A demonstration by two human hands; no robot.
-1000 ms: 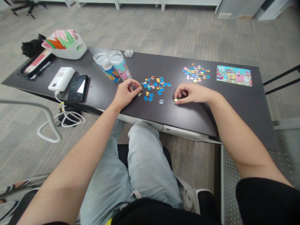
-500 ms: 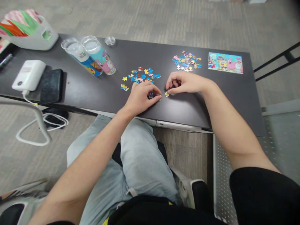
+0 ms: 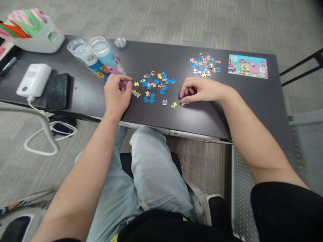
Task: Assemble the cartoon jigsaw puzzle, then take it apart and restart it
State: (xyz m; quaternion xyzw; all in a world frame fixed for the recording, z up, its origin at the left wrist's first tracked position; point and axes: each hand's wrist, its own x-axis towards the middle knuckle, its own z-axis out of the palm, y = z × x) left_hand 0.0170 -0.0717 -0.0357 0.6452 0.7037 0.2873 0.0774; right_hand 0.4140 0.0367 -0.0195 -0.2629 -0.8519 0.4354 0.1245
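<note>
The puzzle work looks barely begun: the blue and yellow pieces [image 3: 153, 85] lie loose and scattered in the middle of the dark table [image 3: 227, 111], and no joined section shows among them. The left hand [image 3: 116, 94] rests on the table at the left edge of that scatter, fingers curled in; whether it pinches a piece I cannot tell. The right hand [image 3: 199, 90] sits to the right of the scatter, its fingertips together on a small piece [image 3: 183, 103] on the tabletop. A few stray pieces [image 3: 173, 105] lie just left of it, near the table's near edge. A second, pinker pile [image 3: 204, 64] waits untouched at the far right beside the picture card [image 3: 248, 66]. Almost all the sorting and joining seems left to do.
</note>
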